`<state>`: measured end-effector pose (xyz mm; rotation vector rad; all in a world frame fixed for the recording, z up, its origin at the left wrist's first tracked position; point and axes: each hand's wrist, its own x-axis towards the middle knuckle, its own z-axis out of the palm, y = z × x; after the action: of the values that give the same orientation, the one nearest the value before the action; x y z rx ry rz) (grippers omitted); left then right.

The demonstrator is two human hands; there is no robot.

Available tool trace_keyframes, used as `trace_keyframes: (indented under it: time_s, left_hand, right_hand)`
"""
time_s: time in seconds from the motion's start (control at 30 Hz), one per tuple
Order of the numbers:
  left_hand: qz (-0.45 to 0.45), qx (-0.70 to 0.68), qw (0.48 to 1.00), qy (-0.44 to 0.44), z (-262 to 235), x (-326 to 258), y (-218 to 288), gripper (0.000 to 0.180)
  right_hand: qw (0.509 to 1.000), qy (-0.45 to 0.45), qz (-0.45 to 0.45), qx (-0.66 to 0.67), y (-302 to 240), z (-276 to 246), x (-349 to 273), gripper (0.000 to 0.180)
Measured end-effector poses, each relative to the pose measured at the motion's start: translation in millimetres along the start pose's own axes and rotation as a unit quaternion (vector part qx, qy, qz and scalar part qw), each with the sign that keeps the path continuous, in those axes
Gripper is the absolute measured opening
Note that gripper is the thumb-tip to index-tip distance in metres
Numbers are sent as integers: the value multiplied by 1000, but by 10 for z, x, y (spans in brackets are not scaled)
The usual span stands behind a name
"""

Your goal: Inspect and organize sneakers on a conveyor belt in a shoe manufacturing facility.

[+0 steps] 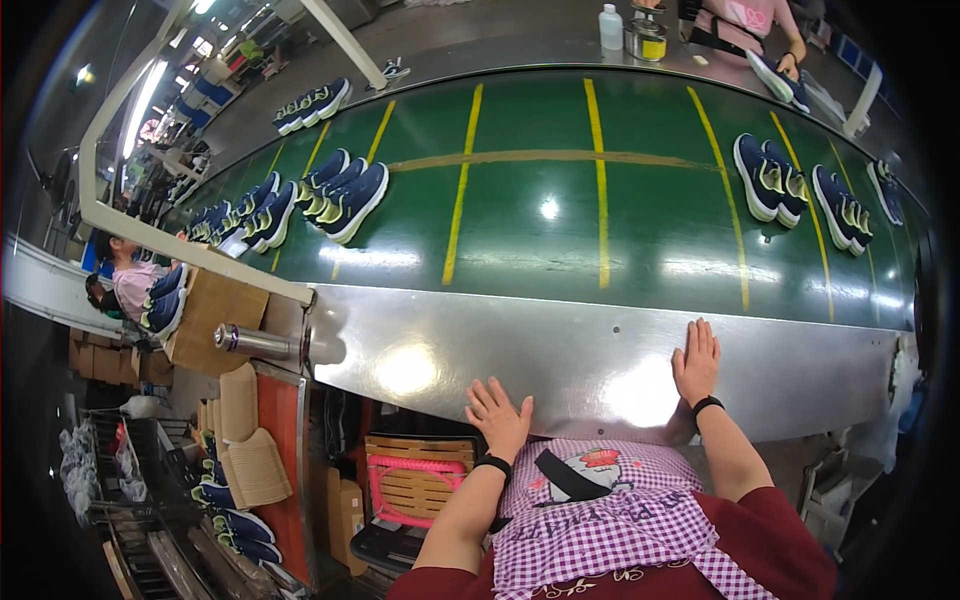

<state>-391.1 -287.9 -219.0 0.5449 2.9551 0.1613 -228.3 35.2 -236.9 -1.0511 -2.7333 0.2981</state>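
Neither grip has anything in it. The left hand [498, 415] lies flat with fingers spread on the near edge of the steel surface [560, 350], and the right hand [697, 360] does the same a little farther in, palm down, fingers pointing at the belt. Both wrists carry a dark band, and a checked apron covers the person's front at the bottom of the view.

Sweeping left to right: far off on the left, a person in pink sits by a cardboard box [215, 315] with blue shoes stacked beside it, and racks lower down hold more pairs. A metal roller [255, 342] sticks out at the end of the steel plate. On the green conveyor belt [540, 215], crossed by yellow lines, a cluster of navy shoes with yellow trim [345, 195] sits on the left side, well apart from both hands. The middle of the belt in front of the person is bare. To the right, another group of navy shoes [765, 178] rides the belt, closer to the right hand but still out of reach. Across the belt, another person in pink handles a shoe beside a white bottle [610, 26] and a tin [648, 38].

This looks like a waiting beat, hands parked. Judging by the layout, the next pickup calls for a forward reach with the right hand to whichever pair comes within range.
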Motion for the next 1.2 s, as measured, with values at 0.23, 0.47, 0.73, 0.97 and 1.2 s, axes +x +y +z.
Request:
trace_keyframes:
  time_s: [0.23,0.47,0.73,0.97,1.2]
  left_hand:
    - [4,9,1000,-4,21,16,-23,81]
    - [4,-6,1000,11,49,35,-42,80]
    - [-7,-16,1000,5,53,60,-85,83]
    - [-13,8,1000,9,72,84,-66,81]
    - [-23,-5,1000,-3,66,96,-95,81]
  right_hand:
    - [1000,5,-5,0,-3,31,17,57]
    - [1000,-1,-12,7,-29,42,51,57]
    - [1000,-13,-16,11,-66,95,79,58]
    - [1000,-23,-15,-1,-51,83,86,58]
    - [999,-28,-15,-15,-67,141,124,56]
